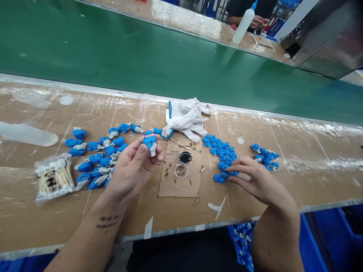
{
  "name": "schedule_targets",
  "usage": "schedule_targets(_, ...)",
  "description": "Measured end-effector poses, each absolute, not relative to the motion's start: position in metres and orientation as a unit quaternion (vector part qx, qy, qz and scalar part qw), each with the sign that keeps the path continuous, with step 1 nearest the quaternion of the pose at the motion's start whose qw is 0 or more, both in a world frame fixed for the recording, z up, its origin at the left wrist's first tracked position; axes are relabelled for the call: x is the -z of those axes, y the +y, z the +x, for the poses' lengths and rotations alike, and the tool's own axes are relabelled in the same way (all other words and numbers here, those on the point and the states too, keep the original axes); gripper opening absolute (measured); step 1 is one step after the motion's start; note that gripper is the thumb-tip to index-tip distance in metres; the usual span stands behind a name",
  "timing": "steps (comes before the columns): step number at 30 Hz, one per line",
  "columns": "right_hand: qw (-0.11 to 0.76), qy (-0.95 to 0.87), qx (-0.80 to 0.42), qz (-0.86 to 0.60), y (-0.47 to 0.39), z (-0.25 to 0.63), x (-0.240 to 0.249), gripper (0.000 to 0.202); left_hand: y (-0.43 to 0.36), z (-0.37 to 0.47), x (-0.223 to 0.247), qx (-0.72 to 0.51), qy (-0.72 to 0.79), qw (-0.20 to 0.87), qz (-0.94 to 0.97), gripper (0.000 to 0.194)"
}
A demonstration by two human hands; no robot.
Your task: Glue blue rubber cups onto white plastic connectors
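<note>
My left hand [134, 162] is closed around a blue plastic part with a light grey tab [149, 143], pinched between thumb and fingers above the table. On the right, my right hand [255, 177] reaches down to a heap of small blue plastic pieces [222, 153]. Its thumb and forefinger are apart at the heap's near edge, with blue showing between them; no piece is clearly gripped. Between the hands lies a stained cardboard piece [167, 185] bearing a small cup of black liquid [185, 157], a clear small cup [181, 171] and a cotton swab [179, 143].
Many blue-and-grey parts [104, 161] lie left, beside a bag of cotton swabs [53, 175] and a translucent bottle [28, 134]. White gloves [187, 119] lie behind the cardboard. More blue parts [266, 156] sit right. Beyond the green belt [141, 56], another person's hands [258, 22] work.
</note>
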State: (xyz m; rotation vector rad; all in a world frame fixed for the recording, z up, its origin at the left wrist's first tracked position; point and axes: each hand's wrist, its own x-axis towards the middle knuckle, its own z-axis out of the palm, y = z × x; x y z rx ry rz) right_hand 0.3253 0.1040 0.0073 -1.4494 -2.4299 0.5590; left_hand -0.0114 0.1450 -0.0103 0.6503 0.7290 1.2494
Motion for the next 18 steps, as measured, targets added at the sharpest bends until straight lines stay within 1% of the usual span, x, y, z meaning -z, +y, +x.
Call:
schedule_targets(3,0.076,-0.857,-0.176,-0.478,0.099,0.323,-0.001,0.017,0.144,-0.011,0.010,-0.549,0.334,0.714,0.279,0.042)
schedule_targets(5,0.050,-0.862,-0.163,-0.477,0.097,0.320,0.006,0.014,0.143,-0.009,0.011,-0.544,0.329,0.719,0.280,0.041)
schedule_targets(8,0.059,-0.855,-0.163,-0.490,0.094,0.319,0.014,0.014,0.143,-0.006,0.012,-0.555,0.310,0.718,0.284,0.032)
schedule_targets(11,0.122,-0.846,-0.184,-0.484,0.092,0.323,0.011,0.015,0.142,-0.004,0.012,-0.557,0.309,0.716,0.285,0.026)
schedule_targets(13,0.194,-0.841,-0.177,-0.474,0.094,0.320,0.001,0.013,0.140,-0.004,0.012,-0.545,0.313,0.726,0.280,0.027)
schedule_targets(16,0.305,-0.834,-0.166,-0.429,0.102,0.297,-0.023,0.017,0.137,-0.005,0.011,-0.512,0.298,0.753,0.286,0.033)
schedule_targets(18,0.339,-0.846,-0.170,-0.375,0.110,0.271,-0.039,0.020,0.135,-0.006,0.012,-0.493,0.272,0.767,0.308,0.034)
